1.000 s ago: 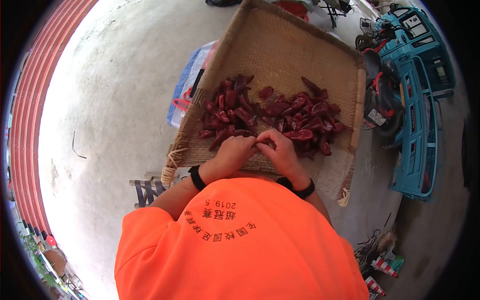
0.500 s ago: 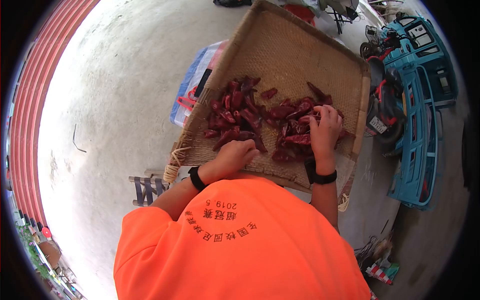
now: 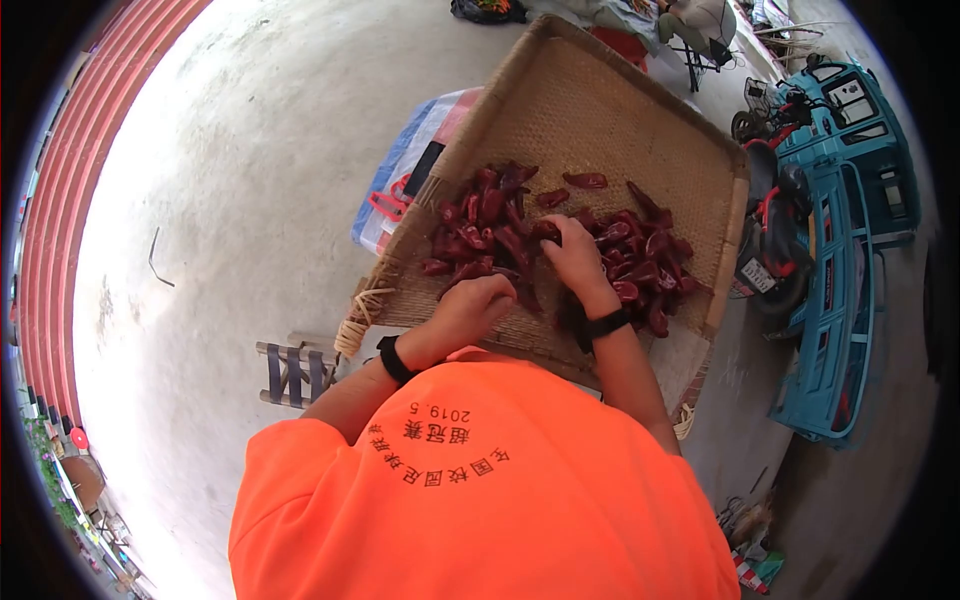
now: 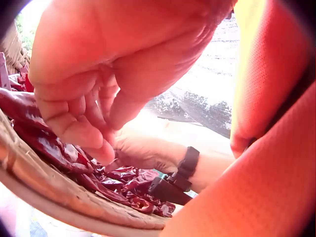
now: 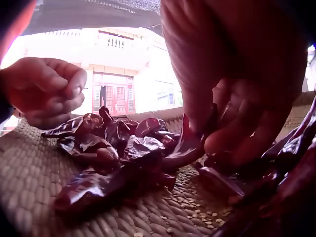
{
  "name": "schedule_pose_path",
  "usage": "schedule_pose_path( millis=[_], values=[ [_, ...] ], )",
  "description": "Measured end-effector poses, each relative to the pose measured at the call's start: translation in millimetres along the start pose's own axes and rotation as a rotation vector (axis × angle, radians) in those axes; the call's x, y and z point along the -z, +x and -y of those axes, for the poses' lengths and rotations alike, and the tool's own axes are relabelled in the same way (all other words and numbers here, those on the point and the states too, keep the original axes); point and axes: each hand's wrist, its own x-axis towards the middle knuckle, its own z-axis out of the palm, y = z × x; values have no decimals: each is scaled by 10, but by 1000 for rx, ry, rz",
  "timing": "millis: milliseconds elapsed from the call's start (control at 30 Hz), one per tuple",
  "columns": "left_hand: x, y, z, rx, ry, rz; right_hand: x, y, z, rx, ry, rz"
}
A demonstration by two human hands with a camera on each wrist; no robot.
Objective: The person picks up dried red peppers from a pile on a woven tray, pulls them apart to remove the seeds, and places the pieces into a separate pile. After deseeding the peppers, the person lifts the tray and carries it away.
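Note:
Two heaps of dark red dried chili peppers lie on a woven tray [image 3: 610, 120], a left heap [image 3: 478, 212] and a right heap [image 3: 655, 262]. My right hand [image 3: 576, 258] is between them, its thumb and fingers pinching a dried chili pepper [image 5: 186, 147] low over the weave. By the near edge of the left heap is my left hand [image 3: 474, 306], with curled fingers and the thumb bent toward them. Nothing shows in its grasp in the left wrist view. Pale seeds [image 5: 200, 215] are scattered on the weave beneath the right hand.
Two loose chili pieces lie beyond the heaps. A dark phone-like slab [image 3: 425, 168] and red-handled scissors [image 3: 390, 200] lie beside the tray's left rim on a striped cloth [image 3: 400, 150]. A folding stool [image 3: 290, 372] stands at left, a blue three-wheeled truck [image 3: 835, 290] at right.
My hands were together at the near edge; the right then reached over the right heap and is now back toward the middle, pinching a chili. The left has stayed near the left heap.

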Motion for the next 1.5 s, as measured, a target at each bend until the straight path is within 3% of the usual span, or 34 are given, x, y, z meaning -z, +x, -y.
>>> schedule_pose_path(
  millis=[133, 200, 300, 400, 533, 633, 733, 833, 933, 1033, 1133, 1233, 1333, 1500],
  values=[
    [-5, 47, -22, -94, -2, -202, 215, -237, 104, -19, 58, -197],
    [-19, 70, -191, -73, -19, -305, 362, -402, 311, 55, 150, -176],
    [-19, 202, -323, -404, 324, -447, 433, -661, 614, 112, 340, -95],
    [-118, 222, -123, -116, 1, 33, 356, -797, 709, 152, 403, -43],
    [-169, 182, -124, 25, -195, 146, 328, -868, 591, 29, 481, 1],
    [-80, 198, -173, 106, -20, 263, 516, -822, 487, -24, 456, -55],
    [-101, 153, -142, 25, -30, 209, 839, -704, 458, -156, 438, -225],
    [-70, 109, -129, 37, 86, 209, 1041, -536, 55, -103, 24, -390],
    [-31, 25, -94, 65, 191, 107, 1053, -400, -11, -78, -486, -577],
    [22, -43, -23, 185, 213, 61, 756, -109, 73, -161, 94, -298],
    [21, -141, 58, 113, 243, -85, 332, 271, 256, -304, 590, -53],
    [48, -194, 46, 177, 160, -87, -6, 642, 264, -458, 785, -2],
    [38, -268, 138, 96, 109, -81, -164, 950, 274, -621, 778, 20],
    [25, -367, 202, 29, 93, -120, -439, 1214, 222, -574, 752, 60]
  ],
)
